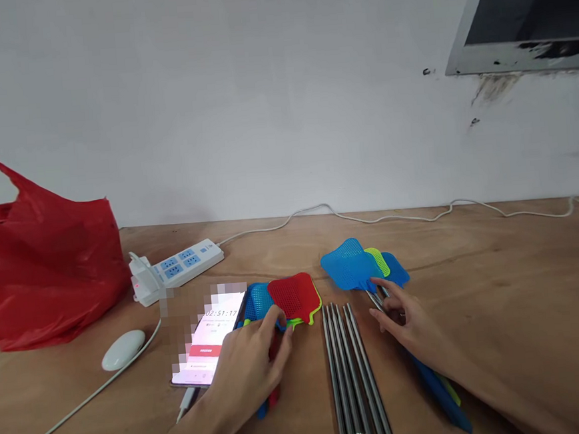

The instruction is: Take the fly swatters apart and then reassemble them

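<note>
My left hand (253,353) reaches over the left pile, its fingers curled but apart, and I see nothing gripped in it. Under and beyond it lie a red fly swatter head (293,295), a blue mesh head (260,299) and yellow-green edges. Red and blue handle ends show below that hand. My right hand (407,315) is open, with thumb and forefinger spread, at the lower edge of a blue fly swatter (348,264). Metal shafts run beneath its fingers towards a blue handle (436,389). Several metal rods (352,372) lie side by side between both hands.
A lit phone (211,340) with a charging cable lies left of the piles. Behind it sits a white power strip (186,268), its cord along the wall. A white mouse (123,350) and a red plastic bag (47,263) are farther left on the wooden table (515,279).
</note>
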The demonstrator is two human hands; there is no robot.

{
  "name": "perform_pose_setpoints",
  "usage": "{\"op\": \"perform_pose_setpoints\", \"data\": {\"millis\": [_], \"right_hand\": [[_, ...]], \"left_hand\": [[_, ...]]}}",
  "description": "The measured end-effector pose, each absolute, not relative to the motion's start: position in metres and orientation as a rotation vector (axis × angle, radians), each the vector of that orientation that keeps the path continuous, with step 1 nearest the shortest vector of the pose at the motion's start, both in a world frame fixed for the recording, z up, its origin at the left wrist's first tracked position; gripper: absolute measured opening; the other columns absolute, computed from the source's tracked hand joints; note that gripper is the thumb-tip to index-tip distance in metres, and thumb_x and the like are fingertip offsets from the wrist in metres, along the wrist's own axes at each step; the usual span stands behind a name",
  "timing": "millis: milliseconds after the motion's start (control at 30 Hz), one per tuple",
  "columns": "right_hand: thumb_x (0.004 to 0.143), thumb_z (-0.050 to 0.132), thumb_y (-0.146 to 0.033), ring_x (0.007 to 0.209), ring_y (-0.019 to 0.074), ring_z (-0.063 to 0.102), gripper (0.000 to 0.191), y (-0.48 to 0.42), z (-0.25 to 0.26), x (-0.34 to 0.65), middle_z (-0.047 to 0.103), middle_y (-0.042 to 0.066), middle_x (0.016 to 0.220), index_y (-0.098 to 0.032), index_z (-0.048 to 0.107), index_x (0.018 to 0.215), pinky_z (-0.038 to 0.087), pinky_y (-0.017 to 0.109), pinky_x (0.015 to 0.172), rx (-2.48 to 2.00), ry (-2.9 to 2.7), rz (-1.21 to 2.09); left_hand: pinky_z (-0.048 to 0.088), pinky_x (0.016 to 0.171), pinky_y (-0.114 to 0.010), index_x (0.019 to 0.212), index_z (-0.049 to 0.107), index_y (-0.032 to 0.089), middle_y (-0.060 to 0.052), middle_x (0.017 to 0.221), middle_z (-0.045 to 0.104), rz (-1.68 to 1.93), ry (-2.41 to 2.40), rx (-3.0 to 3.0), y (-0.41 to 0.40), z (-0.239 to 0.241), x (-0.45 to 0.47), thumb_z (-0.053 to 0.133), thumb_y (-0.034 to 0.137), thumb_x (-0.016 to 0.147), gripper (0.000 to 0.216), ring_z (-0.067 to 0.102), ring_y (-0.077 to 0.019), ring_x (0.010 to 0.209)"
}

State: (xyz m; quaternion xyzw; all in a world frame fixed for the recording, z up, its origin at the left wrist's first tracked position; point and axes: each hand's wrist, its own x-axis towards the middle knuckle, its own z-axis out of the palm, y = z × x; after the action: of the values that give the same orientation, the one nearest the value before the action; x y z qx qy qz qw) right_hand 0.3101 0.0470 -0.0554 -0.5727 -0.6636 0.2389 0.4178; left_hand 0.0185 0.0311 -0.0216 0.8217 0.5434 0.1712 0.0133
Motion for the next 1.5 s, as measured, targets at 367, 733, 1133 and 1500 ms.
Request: {"op": "perform_pose_setpoints", "data": {"millis": [367,733,1133,1500], "right_hand": [[0.088,0.054,-0.035,0.056,0.0196,0.052,0.047,0.047,-0.057,0.315,0.051,-0.004,0.070,-0.022,0.041,0.131,0.037,0.033,0.057,-1.540,-1.807,0.310],[0.084,0.056,-0.032,0.081,0.0277,0.060,0.051,0.050,-0.057,0.323,0.057,0.007,0.091,-0.019,0.042,0.131,0.047,0.040,0.071,-1.570,-1.896,-0.031],[0.088,0.053,-0.021,0.076,0.0241,0.057,0.011,0.043,-0.046,0.310,0.059,0.004,0.077,-0.025,0.064,0.087,0.044,0.039,0.071,-1.370,-2.075,0.062],[0.093,0.054,-0.023,0.085,0.0260,0.060,0.018,0.034,-0.030,0.302,0.068,0.006,0.087,-0.027,0.072,0.092,0.045,0.044,0.077,-1.194,-2.184,0.352]], "left_hand": [[0.033,0.052,-0.031,0.098,0.055,0.018,-0.007,0.074,0.073,0.030,1.960,2.642,0.035,-0.015,0.020,0.035,0.036,0.104,0.027,0.072,-0.0312,0.069],[0.031,0.054,-0.030,0.082,0.062,0.019,-0.008,0.072,0.072,-0.007,1.939,2.624,0.031,-0.013,0.021,0.040,0.037,0.101,0.034,0.070,-0.0293,0.069],[0.033,0.055,-0.030,0.077,0.065,0.018,-0.009,0.071,0.072,-0.050,1.868,2.643,0.030,-0.013,0.023,0.042,0.032,0.097,0.034,0.069,-0.0262,0.067],[0.031,0.052,-0.031,0.067,0.061,0.019,-0.007,0.065,0.068,0.076,1.578,2.727,0.026,-0.017,0.022,0.046,0.033,0.094,0.034,0.065,-0.0233,0.061]]}}
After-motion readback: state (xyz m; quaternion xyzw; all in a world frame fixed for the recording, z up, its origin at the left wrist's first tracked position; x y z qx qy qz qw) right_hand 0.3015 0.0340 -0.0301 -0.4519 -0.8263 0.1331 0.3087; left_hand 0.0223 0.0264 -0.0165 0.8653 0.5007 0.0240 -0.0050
